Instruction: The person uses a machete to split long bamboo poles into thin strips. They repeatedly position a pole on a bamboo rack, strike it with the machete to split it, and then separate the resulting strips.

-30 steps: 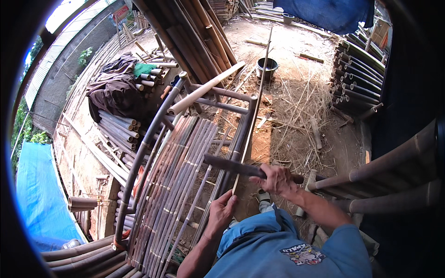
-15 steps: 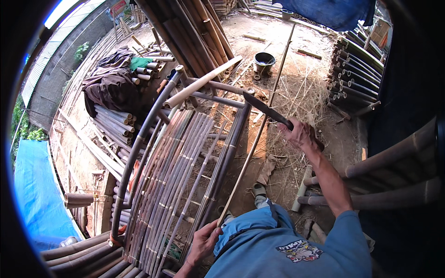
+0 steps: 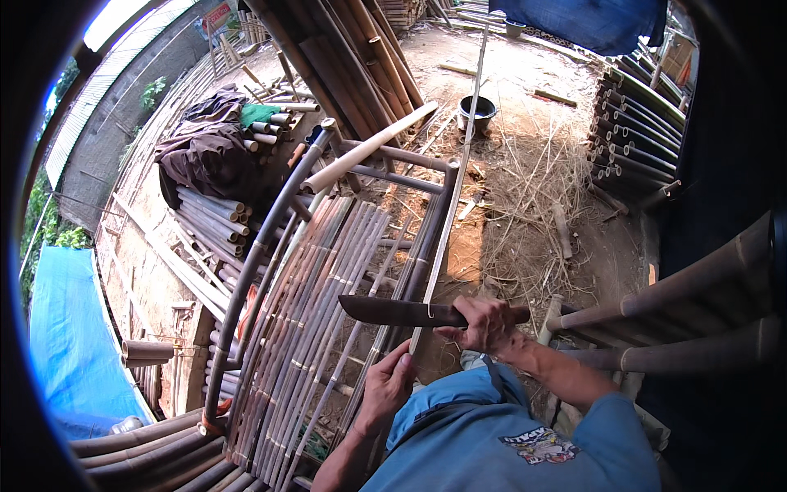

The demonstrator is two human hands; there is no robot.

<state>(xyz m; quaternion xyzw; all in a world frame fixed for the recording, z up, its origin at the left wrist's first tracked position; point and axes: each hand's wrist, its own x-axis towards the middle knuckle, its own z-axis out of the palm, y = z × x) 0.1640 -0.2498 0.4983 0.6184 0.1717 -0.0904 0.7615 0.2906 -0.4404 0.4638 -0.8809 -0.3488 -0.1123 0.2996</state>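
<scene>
A dark-bladed machete [image 3: 385, 311] lies crosswise in front of my body, its handle gripped in my right hand [image 3: 490, 324] and its tip pointing left. The blade crosses a long, thin bamboo strip [image 3: 455, 193] close to my left hand [image 3: 388, 384], and a small curl shows at the edge where they meet. My left fingers and thumb pinch the near end of the strip, whose far end reaches up toward the back of the yard. Just left of my hands stands a bamboo bench frame [image 3: 262, 238] with a slatted surface [image 3: 303, 328].
A thick bamboo pole [image 3: 373, 146] rests across the frame's far end. Beyond it are a black bucket [image 3: 477, 113] and scattered shavings [image 3: 533, 197]. Stacked bamboo [image 3: 635, 131] stands right, more poles [image 3: 209, 217] lie left under dark cloth [image 3: 209, 152], and dark poles [image 3: 697, 353] jut in nearby.
My right hand has brought the machete down and left onto the strip near my left hand. The left hand has risen slightly, and the strip now shows a paler face.
</scene>
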